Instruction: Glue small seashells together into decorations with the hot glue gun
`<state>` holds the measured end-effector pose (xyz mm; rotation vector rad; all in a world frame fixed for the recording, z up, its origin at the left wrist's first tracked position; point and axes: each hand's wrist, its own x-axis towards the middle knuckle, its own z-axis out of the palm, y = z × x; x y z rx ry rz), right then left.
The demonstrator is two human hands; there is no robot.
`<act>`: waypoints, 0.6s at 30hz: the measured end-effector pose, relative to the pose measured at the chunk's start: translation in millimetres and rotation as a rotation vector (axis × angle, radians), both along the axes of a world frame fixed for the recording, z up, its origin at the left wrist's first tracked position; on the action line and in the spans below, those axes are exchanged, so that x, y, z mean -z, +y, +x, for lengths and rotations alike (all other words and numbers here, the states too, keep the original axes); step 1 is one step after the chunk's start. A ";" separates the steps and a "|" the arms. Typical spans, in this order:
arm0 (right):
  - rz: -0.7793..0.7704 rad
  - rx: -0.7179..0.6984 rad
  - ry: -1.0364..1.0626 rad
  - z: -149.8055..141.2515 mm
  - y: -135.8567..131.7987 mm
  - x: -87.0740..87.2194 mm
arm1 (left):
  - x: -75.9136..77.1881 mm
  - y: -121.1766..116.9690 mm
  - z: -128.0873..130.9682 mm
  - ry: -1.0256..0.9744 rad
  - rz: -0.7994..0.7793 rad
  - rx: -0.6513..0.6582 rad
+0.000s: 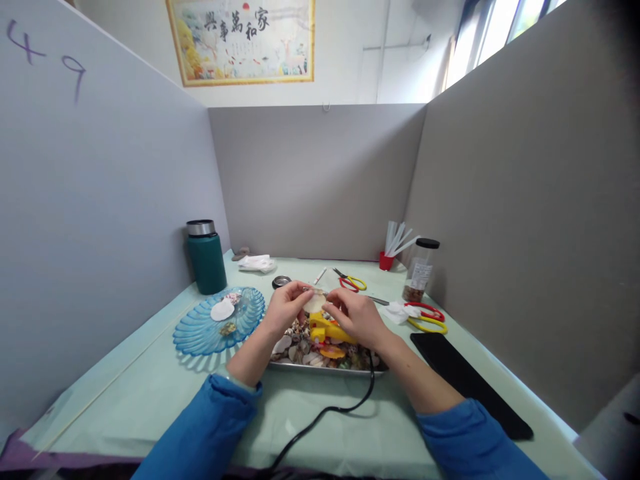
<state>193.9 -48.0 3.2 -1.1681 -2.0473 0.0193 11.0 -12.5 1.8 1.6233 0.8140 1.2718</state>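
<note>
Between my hands, above a metal tray (320, 369) of shells, is a pale, flat, rounded piece that looks like a shell (315, 305). My left hand (286, 308) pinches it from the left, thumb and fingers closed near its upper edge. From the other side, my right hand (356, 316) has its fingertips closed at the right edge. A thin, light strip runs along the top between the fingertips; its kind is too small to tell. Just beneath lies a yellow glue gun (333, 328) on the shells, partly behind my right hand, with a black cord (327, 409) trailing forward.
Left stand a blue scalloped plate (193, 331) bearing shell pieces and a green bottle (207, 260). Right are scissors (429, 325), white tissue (400, 311), a jar (420, 272) and a black flat slab (465, 380). More scissors (354, 283) and a red cup of glue sticks (385, 261) sit behind. Grey partitions enclose the table.
</note>
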 end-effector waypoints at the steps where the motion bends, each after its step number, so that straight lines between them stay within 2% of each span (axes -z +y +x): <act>1: -0.048 0.003 -0.087 3.3 -1.3 -4.4 | 0.3 1.1 -0.4 -0.012 0.006 -0.017; 5: -0.279 -0.009 -0.375 9.1 -6.3 -11.9 | 1.5 4.0 -1.5 -0.055 0.006 -0.097; 8: -0.299 0.017 -0.514 5.6 -7.4 -6.3 | 2.8 5.7 -2.0 -0.073 0.007 -0.137; 10: -0.271 0.028 -0.511 5.1 -5.3 -2.8 | 3.9 7.3 -2.6 -0.089 0.011 -0.158; 12: -0.257 0.036 -0.413 8.8 -1.0 -2.5 | 4.9 9.3 -3.3 -0.112 0.017 -0.180; 15: -0.273 0.091 -0.150 18.5 6.6 -8.0 | 5.6 11.9 -4.2 -0.137 0.019 -0.215; 18: -0.271 0.058 0.298 24.6 9.2 -15.9 | 4.4 11.7 -4.0 -0.151 0.014 -0.235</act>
